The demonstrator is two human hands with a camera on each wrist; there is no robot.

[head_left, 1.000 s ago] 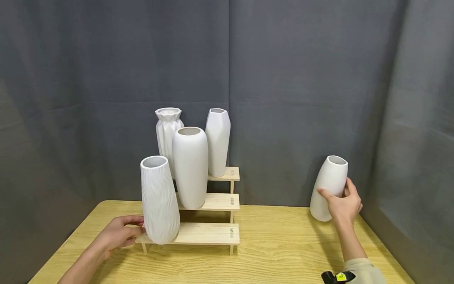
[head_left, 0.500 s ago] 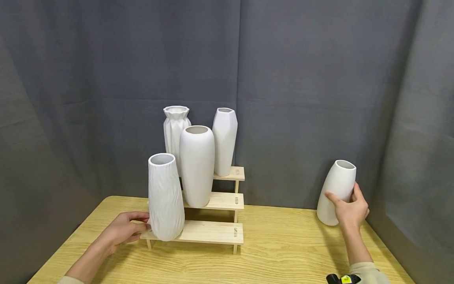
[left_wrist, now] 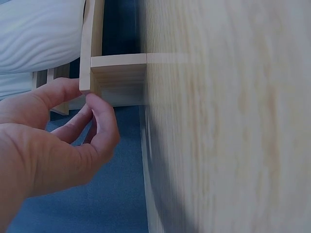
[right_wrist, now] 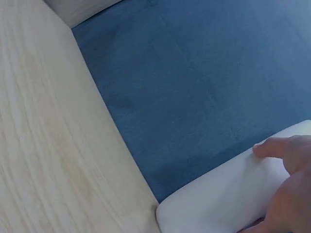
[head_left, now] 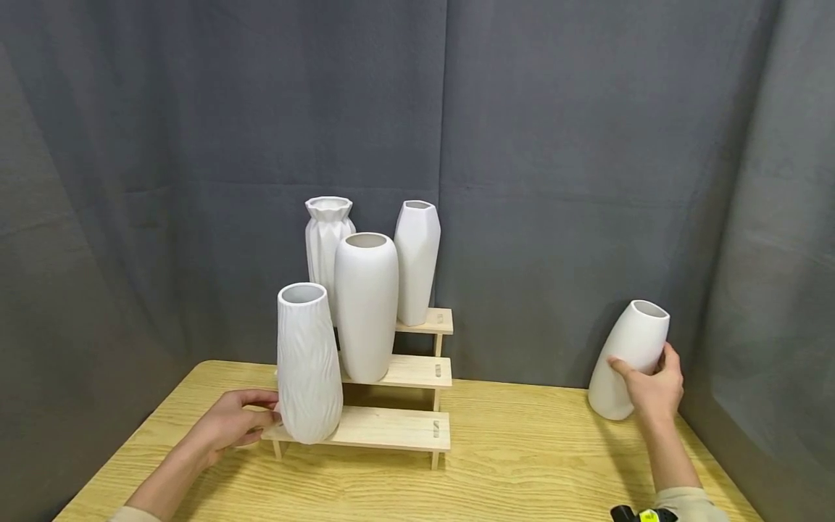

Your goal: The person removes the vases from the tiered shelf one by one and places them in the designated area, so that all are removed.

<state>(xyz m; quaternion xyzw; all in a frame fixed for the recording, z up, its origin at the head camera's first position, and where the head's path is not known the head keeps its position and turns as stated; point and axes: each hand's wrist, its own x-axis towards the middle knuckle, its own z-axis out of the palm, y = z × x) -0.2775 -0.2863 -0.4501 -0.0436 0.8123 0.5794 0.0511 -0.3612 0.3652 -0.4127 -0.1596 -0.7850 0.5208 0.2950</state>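
Observation:
In the head view, my left hand (head_left: 235, 422) is at the left end of a three-step wooden stand (head_left: 391, 429). The left wrist view shows its thumb and fingertips pinching the corner of the lowest shelf board (left_wrist: 86, 63). A ribbed white vase (head_left: 308, 370) stands on that shelf, right beside the hand. Far to the right, my right hand (head_left: 654, 391) grips a smooth white vase (head_left: 622, 362), thumb on its near side and the other fingers mostly hidden behind. The vase's base end (right_wrist: 194, 213) is down at the wooden surface in the right wrist view.
A tall smooth vase (head_left: 367, 319) occupies the middle shelf. On the top shelf stand a pleated vase (head_left: 321, 250) and a faceted vase (head_left: 417, 261). Grey curtains (head_left: 554, 181) enclose the wooden table (head_left: 522, 464) at the back and sides.
The head view has shifted, moving the whole scene rightward. My right hand and its vase have moved slightly right and nearer, with the vase leaning more. My left hand stays at the stand.

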